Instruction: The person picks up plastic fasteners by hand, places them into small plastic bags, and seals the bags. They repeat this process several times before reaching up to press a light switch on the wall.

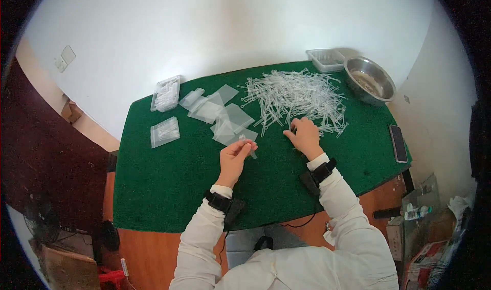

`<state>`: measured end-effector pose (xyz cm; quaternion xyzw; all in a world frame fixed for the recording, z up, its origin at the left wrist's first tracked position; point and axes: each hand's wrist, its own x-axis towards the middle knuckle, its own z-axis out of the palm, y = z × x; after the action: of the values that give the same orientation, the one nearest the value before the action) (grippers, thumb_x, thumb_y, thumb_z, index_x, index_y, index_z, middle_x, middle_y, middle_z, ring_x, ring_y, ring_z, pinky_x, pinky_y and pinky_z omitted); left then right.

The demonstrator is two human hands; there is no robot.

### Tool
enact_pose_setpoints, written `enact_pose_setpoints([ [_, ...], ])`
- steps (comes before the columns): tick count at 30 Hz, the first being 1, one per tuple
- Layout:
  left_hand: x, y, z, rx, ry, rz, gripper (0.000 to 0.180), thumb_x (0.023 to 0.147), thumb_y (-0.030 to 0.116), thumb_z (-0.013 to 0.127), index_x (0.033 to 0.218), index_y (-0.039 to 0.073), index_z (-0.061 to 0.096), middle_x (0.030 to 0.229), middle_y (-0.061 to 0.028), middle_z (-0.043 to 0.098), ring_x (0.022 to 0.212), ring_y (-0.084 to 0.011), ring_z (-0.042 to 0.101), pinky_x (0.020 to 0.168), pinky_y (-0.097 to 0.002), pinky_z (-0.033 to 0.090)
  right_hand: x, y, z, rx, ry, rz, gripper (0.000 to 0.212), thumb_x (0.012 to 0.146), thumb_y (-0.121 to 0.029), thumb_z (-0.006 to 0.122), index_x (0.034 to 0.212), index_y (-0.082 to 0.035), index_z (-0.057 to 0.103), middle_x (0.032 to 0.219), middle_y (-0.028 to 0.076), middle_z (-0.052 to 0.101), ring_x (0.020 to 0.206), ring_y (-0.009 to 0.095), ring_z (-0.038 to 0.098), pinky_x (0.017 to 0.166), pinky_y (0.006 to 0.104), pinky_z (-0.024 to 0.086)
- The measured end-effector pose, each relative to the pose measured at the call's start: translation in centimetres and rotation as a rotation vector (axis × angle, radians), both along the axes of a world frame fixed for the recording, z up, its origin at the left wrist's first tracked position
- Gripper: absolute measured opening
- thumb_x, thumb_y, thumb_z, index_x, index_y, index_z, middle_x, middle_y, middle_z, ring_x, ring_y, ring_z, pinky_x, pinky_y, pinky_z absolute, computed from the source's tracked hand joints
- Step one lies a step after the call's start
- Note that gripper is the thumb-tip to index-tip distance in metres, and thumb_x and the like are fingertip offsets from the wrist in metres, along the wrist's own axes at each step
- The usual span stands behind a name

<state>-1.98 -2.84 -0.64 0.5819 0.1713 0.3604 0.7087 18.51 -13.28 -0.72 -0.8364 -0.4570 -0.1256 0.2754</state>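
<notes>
A wide heap of thin white plastic sticks with small looped ends, which look like dental floss picks (296, 96), lies right of the middle on the green table. My left hand (234, 162) is closed in a pinch, with white ends poking out at the fingertips that look like a few picks. It is just in front of several clear zip bags (220, 113), spread loosely over one another. At the near edge of the heap my right hand (306, 136) reaches in, thumb and forefinger apart; no pick shows between them. Farther left lies a filled bag of picks (165, 132).
A clear tray of white pieces (166, 93) stands at the table's back left. At the back right are another clear plastic tray (327, 60) and a steel bowl (369, 80). A phone (398, 144) lies by the right edge. A white wall rises behind the table.
</notes>
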Motion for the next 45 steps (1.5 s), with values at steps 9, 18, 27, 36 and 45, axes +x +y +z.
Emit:
enact_pose_setpoints([
  [9,-0.1,-0.1,0.3,-0.015,0.017,-0.007,0.016,0.084,0.010,0.055,0.093,-0.003,0.059,0.088,-0.0079,0.062,0.081,-0.0145,0.060,0.071,-0.0247,0.046,0.7,0.2,-1.1,-0.030,0.166,-0.005,0.026,0.066,-0.018,0.067,0.086,-0.010,0.053,0.070,0.007,0.056,0.071,0.027,0.056,0.061,0.0396,0.041],
  [18,-0.1,0.1,0.2,-0.022,0.020,-0.015,0.017,0.084,0.011,0.055,0.093,-0.002,0.059,0.088,-0.0075,0.062,0.081,-0.0146,0.060,0.073,-0.0250,0.046,1.4,-0.2,-1.4,-0.080,0.122,-0.079,0.029,0.065,-0.013,0.063,0.091,-0.009,0.053,0.070,0.006,0.060,0.069,0.026,0.058,0.062,0.0393,0.043],
  [27,-0.1,0.0,0.5,-0.036,0.029,0.007,0.017,0.084,0.011,0.055,0.093,-0.002,0.059,0.088,-0.0077,0.062,0.081,-0.0149,0.060,0.073,-0.0255,0.046,0.2,0.4,-1.0,0.225,0.117,0.335,0.013,0.075,-0.008,0.056,0.086,-0.003,0.054,0.069,0.006,0.058,0.062,0.021,0.057,0.057,0.0314,0.045],
  [36,-0.3,0.1,0.3,-0.023,0.047,-0.037,0.018,0.085,0.013,0.054,0.094,-0.002,0.059,0.089,-0.0075,0.062,0.081,-0.0143,0.059,0.073,-0.0256,0.046,-4.8,0.2,2.2,0.188,1.259,0.614,0.009,0.085,-0.012,0.048,0.083,-0.005,0.051,0.070,0.002,0.053,0.059,0.007,0.051,0.050,0.0218,0.039],
  [45,-0.2,0.5,0.0,-0.089,0.052,-0.089,0.018,0.086,0.012,0.052,0.094,-0.002,0.059,0.093,-0.0084,0.061,0.084,-0.0141,0.058,0.074,-0.0258,0.046,-5.3,0.5,1.4,0.168,1.169,0.801,0.011,0.084,-0.011,0.052,0.087,-0.002,0.056,0.069,-0.001,0.053,0.062,0.004,0.048,0.054,0.0185,0.038],
])
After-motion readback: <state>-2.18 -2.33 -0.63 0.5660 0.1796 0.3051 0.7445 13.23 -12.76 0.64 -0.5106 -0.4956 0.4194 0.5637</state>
